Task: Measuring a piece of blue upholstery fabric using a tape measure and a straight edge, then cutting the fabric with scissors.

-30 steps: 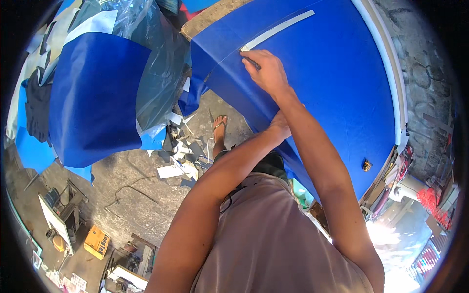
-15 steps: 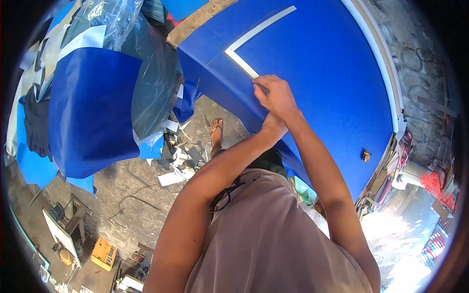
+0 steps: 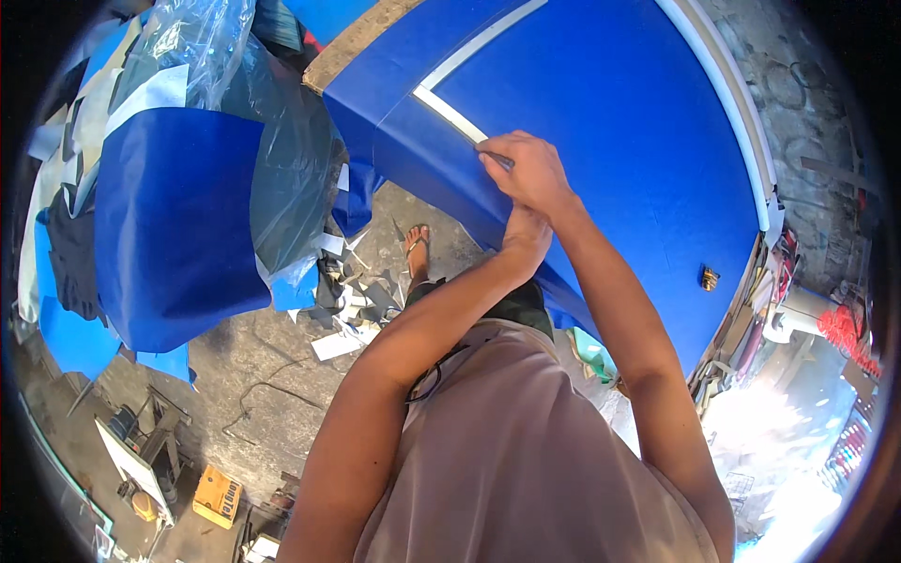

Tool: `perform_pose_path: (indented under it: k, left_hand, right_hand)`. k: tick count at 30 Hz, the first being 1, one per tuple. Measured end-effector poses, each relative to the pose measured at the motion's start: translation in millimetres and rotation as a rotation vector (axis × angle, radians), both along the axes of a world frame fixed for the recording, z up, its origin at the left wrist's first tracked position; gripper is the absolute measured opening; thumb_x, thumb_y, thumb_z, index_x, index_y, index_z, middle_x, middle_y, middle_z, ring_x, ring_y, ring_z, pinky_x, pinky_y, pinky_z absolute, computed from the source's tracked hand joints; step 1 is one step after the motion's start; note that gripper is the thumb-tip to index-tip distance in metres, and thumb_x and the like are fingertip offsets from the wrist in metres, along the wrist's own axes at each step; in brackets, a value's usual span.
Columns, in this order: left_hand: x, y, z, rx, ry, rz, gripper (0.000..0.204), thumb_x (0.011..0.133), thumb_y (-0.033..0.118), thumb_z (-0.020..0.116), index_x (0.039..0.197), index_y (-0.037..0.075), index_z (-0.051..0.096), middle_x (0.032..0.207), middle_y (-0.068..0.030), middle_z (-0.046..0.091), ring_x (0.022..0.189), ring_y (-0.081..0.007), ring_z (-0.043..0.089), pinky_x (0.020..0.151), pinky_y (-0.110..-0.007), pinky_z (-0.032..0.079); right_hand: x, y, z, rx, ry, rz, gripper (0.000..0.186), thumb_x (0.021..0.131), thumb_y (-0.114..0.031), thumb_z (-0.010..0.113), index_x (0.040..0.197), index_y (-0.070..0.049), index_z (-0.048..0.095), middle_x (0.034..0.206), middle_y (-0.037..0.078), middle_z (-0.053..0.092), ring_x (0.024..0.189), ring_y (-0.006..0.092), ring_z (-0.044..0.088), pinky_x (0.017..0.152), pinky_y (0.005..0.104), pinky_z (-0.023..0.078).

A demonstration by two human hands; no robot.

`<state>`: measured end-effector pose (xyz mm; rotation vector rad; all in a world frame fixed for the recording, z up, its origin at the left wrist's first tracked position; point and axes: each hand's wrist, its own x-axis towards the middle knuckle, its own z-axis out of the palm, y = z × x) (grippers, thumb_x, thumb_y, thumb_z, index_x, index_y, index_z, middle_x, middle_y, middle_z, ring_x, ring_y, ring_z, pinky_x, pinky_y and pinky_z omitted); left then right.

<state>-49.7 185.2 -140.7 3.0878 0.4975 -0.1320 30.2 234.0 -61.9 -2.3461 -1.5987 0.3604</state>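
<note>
The left hand (image 3: pixel 527 236) is largely hidden beneath the right hand (image 3: pixel 530 174) at the upper centre of the frame; only its wrist and heel are seen, so whether it is open or closed cannot be told. The small dark tool (image 3: pixel 499 160) gripped in the right hand is mostly covered by the fingers, and its kind cannot be made out; only a short tip is seen at the hand's upper left side.

The white strip (image 3: pixel 452 116) is laid on the blue sheet (image 3: pixel 619 141), which covers the counter across the upper right of the frame. The strip's long axis runs diagonally from upper left down toward the right hand, where its lower end is met by the tool's tip. A second white strip (image 3: pixel 483 42) branches off toward the top edge, where it is cut off.

The right hand is closed around the tool, knuckles upward, with the forearm extended from the lower right. The left forearm is brought up from the lower centre, its wrist tucked under the right one.

Blue offcuts (image 3: pixel 178 225) and clear plastic film (image 3: pixel 282 178) are seen at the left, with scraps (image 3: pixel 352 310) on the floor.
</note>
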Motion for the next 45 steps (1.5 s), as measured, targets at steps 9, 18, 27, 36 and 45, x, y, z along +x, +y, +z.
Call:
perform_pose_path:
  k: [9,18,27,36,45]
  left_hand:
    - [8,11,5,0.039,-0.062,-0.158,0.040,0.100,0.020,0.053,0.133,-0.001,0.059,0.147,-0.0284,0.052,0.143,-0.0502,0.039,0.118,-0.070,0.021]
    - [39,33,-27,-0.254,-0.248,-0.741,0.030,0.098,0.025,0.061,0.118,0.003,0.064,0.158,-0.0203,0.043,0.154,-0.0378,0.030,0.123,-0.062,0.023]
    - [-3,12,19,-0.250,-0.343,-0.685,0.026,0.090,0.007,0.066,0.115,0.008,0.064,0.112,-0.0076,0.071,0.113,-0.0283,0.066,0.118,-0.055,0.031]
    - [-259,-61,159,-0.369,-0.135,-0.603,0.033,0.085,0.003,0.065,0.118,0.004,0.066,0.112,-0.0113,0.070,0.098,-0.0316,0.064,0.097,-0.044,0.045]
    - [-371,-108,218,-0.547,0.078,-0.552,0.023,0.091,0.015,0.060,0.106,0.000,0.070,0.100,-0.0154,0.072,0.078,-0.0354,0.065,0.071,-0.042,0.050]
  right_hand:
    - [-17,-119,66,0.426,0.198,-0.417,0.020,0.094,-0.009,0.067,0.110,-0.006,0.078,0.096,0.007,0.077,0.079,0.0174,0.069,0.071,0.0264,0.052]
    - [-148,-305,44,0.767,0.497,-1.252,0.027,0.109,-0.018,0.052,0.127,-0.003,0.064,0.088,0.010,0.070,0.078,0.0166,0.066,0.075,0.0255,0.053]
    - [-232,-424,1,1.113,0.853,-1.634,0.030,0.111,-0.025,0.046,0.124,-0.001,0.059,0.101,0.016,0.071,0.081,0.0197,0.069,0.074,0.0303,0.057]
    - [-285,-601,-19,1.931,0.977,-1.653,0.035,0.110,-0.033,0.048,0.124,-0.002,0.054,0.109,0.021,0.067,0.090,0.0295,0.070,0.082,0.0396,0.060]
    - [-352,-742,-7,2.596,0.886,-1.667,0.042,0.108,-0.045,0.048,0.114,-0.005,0.058,0.092,0.013,0.064,0.083,0.0266,0.066,0.075,0.0367,0.056]
